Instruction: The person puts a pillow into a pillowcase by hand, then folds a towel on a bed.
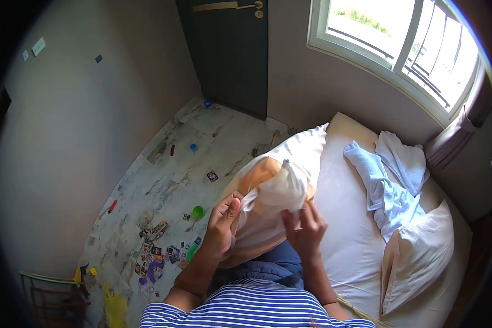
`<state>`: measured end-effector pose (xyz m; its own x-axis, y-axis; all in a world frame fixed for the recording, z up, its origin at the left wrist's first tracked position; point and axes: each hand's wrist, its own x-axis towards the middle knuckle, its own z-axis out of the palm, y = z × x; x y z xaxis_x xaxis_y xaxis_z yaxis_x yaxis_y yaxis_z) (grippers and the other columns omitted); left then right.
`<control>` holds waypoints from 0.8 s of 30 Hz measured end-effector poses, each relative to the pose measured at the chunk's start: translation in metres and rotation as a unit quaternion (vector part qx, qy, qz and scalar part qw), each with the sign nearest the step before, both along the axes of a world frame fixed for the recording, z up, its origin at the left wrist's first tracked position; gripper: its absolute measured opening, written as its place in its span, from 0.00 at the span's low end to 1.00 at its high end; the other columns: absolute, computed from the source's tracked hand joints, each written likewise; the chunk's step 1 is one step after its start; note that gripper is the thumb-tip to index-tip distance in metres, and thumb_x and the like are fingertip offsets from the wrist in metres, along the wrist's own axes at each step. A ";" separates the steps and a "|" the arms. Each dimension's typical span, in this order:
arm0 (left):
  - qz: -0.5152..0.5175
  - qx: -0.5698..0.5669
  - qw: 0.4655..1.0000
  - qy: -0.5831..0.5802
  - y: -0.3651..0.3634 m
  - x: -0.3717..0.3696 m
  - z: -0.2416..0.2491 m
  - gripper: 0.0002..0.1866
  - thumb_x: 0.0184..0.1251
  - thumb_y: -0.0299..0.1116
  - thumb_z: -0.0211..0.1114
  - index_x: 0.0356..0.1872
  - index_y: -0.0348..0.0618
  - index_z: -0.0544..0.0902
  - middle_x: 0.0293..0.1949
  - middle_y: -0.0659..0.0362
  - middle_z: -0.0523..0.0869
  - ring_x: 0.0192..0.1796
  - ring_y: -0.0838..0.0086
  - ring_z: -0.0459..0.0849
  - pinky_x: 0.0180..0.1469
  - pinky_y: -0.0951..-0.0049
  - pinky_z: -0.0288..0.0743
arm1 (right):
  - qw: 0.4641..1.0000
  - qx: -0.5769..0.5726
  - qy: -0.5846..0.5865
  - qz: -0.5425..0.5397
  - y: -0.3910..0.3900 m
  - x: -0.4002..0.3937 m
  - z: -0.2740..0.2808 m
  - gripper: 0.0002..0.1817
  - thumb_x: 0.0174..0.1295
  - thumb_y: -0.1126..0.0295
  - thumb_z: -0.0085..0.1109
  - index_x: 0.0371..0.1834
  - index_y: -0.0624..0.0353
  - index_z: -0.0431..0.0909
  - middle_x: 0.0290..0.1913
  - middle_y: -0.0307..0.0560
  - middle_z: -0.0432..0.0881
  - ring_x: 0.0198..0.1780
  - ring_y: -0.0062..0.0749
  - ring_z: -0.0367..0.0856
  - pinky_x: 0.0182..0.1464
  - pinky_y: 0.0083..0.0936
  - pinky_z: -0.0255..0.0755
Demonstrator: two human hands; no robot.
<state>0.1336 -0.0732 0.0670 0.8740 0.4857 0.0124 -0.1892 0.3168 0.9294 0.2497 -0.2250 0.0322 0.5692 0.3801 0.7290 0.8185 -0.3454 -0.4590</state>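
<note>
A pillow in a white pillowcase (300, 147) is held up before my body, its far corner reaching over the bed's edge. A tan-orange inner part (259, 174) shows through the case's opening, and a bunched white flap of cloth (281, 191) lies over it. My left hand (224, 221) is closed on the left edge of the opening, thumb up. At the flap's lower right, my right hand (305, 229) pinches the cloth with bent fingers. The palm side of my right hand is hidden.
To the right is a bed (347, 240) with a light sheet, a pale blue cloth (385, 191), a white cloth (402, 158) and a second pillow (421, 257). Toys and cards (153, 251) litter the marble floor at left, with a green cup (198, 211). A dark door (229, 60) stands ahead.
</note>
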 end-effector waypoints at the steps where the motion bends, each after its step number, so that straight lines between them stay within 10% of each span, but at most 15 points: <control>1: -0.007 0.008 1.000 -0.009 -0.005 0.004 0.005 0.15 0.75 0.45 0.49 0.33 0.45 0.72 0.20 0.75 0.62 0.21 0.92 0.55 0.22 0.88 0.44 | 1.000 -0.005 -0.008 0.004 0.004 -0.007 0.001 0.14 0.52 0.65 0.66 0.37 0.64 0.80 0.28 0.50 0.79 0.26 0.41 0.79 0.28 0.30 0.72; 8: 0.029 0.220 0.973 -0.069 -0.045 0.015 0.013 0.13 0.75 0.42 0.49 0.39 0.41 0.72 0.21 0.67 0.69 0.23 0.84 0.67 0.27 0.84 0.62 | 0.984 -0.155 -0.031 0.080 0.022 -0.025 0.001 0.10 0.46 0.72 0.57 0.34 0.57 0.80 0.34 0.44 0.79 0.31 0.32 0.77 0.31 0.29 0.71; 15: -0.066 0.491 0.861 -0.110 -0.063 0.015 -0.003 0.17 0.59 0.34 0.69 0.42 0.40 0.73 0.23 0.58 0.77 0.22 0.73 0.77 0.26 0.74 0.71 | 0.875 0.087 0.375 0.292 0.016 0.004 -0.038 0.20 0.44 0.70 0.62 0.44 0.61 0.77 0.45 0.55 0.78 0.44 0.49 0.78 0.50 0.36 0.71; 18: -0.049 0.510 0.856 -0.064 -0.055 0.012 -0.021 0.18 0.59 0.32 0.69 0.46 0.40 0.73 0.24 0.57 0.78 0.22 0.70 0.78 0.27 0.74 0.72 | 0.919 -0.083 0.233 0.307 -0.010 0.020 -0.026 0.24 0.45 0.71 0.65 0.49 0.64 0.76 0.52 0.58 0.75 0.50 0.51 0.77 0.57 0.35 0.69; 21: -0.070 0.519 0.852 0.009 -0.038 0.005 -0.035 0.23 0.52 0.26 0.68 0.51 0.44 0.73 0.30 0.51 0.82 0.32 0.59 0.84 0.34 0.65 0.77 | 0.937 0.116 0.232 0.233 -0.047 0.038 -0.040 0.10 0.48 0.84 0.62 0.34 0.65 0.80 0.34 0.49 0.82 0.36 0.33 0.81 0.39 0.25 0.74; 24: -0.078 0.533 0.842 0.009 -0.047 0.011 -0.039 0.24 0.50 0.27 0.68 0.51 0.45 0.73 0.32 0.52 0.80 0.31 0.57 0.81 0.37 0.60 0.75 | 0.956 0.200 0.161 0.140 -0.064 0.041 -0.039 0.17 0.52 0.80 0.66 0.45 0.62 0.73 0.28 0.39 0.72 0.30 0.21 0.68 0.34 0.18 0.63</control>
